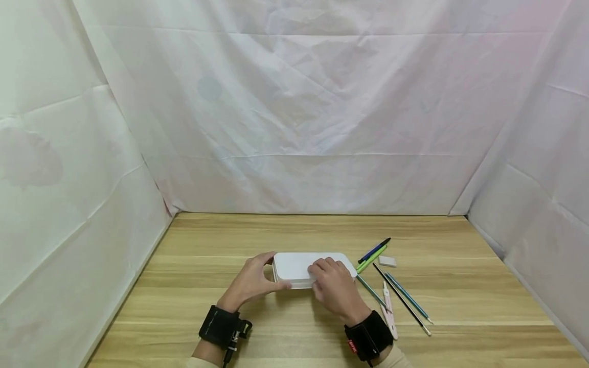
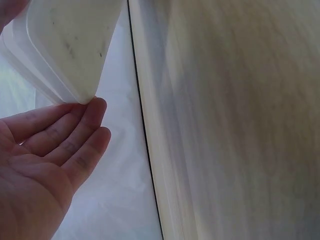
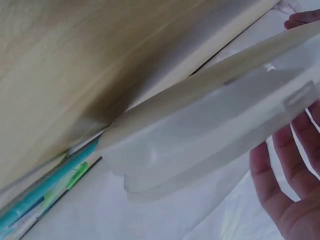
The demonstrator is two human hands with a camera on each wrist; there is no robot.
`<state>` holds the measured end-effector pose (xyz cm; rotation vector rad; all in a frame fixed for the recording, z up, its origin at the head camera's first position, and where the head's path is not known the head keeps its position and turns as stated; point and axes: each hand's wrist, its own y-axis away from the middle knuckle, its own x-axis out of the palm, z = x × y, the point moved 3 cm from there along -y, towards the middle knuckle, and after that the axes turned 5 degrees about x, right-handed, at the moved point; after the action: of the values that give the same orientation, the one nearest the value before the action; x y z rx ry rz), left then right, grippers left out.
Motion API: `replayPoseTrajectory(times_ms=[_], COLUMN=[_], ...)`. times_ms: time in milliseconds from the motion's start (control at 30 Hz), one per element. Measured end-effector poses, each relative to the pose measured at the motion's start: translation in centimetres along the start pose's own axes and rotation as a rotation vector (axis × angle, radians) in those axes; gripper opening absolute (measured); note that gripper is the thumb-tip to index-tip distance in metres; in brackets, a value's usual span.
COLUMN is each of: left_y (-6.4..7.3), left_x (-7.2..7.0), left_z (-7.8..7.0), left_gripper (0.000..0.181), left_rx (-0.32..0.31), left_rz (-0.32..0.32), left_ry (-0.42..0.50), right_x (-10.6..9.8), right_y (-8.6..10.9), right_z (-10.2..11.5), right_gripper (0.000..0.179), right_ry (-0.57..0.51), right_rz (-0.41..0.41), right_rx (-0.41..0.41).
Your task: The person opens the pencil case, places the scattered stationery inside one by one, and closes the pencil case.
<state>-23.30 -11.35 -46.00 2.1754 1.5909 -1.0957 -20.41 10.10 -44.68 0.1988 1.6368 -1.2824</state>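
A white, rounded plastic pencil case has its lid down, and its speckled pale underside shows in the left wrist view. My left hand grips its left end, thumb along the front side and fingers around the back corner. In the left wrist view, the fingertips of that hand meet the case's corner. My right hand holds the front right part, its bent fingers on top of the lid. A small latch shows on the side in the right wrist view, close to the right fingers.
Right of the case lie a blue pen, a lime-green pen, a white eraser, a green pencil, a black pencil, a blue pencil and a pink compass. White cloth encloses the wooden table.
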Motion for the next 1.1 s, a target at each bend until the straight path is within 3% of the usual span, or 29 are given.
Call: replayPoseTrajectory(times_ms=[333, 767, 1100], left_y=[0.1, 0.3, 0.4], left_x=[0.2, 0.0, 0.1], left_z=[0.9, 1.2, 1.7], left_gripper=[0.088, 0.089, 0.102], left_rx=[0.002, -0.036, -0.052], left_rz=[0.030, 0.070, 0.092], left_ry=[0.062, 0.085, 0.064], right_x=[0.1, -0.3, -0.4], right_y=[0.0, 0.1, 0.0], right_z=[0.1, -0.9, -0.9], right_gripper=[0.012, 0.023, 0.016], right_ry=[0.017, 0.063, 0.039], right_rz=[0.039, 0.136, 0.102], right_rx=[0.008, -0.016, -0.030])
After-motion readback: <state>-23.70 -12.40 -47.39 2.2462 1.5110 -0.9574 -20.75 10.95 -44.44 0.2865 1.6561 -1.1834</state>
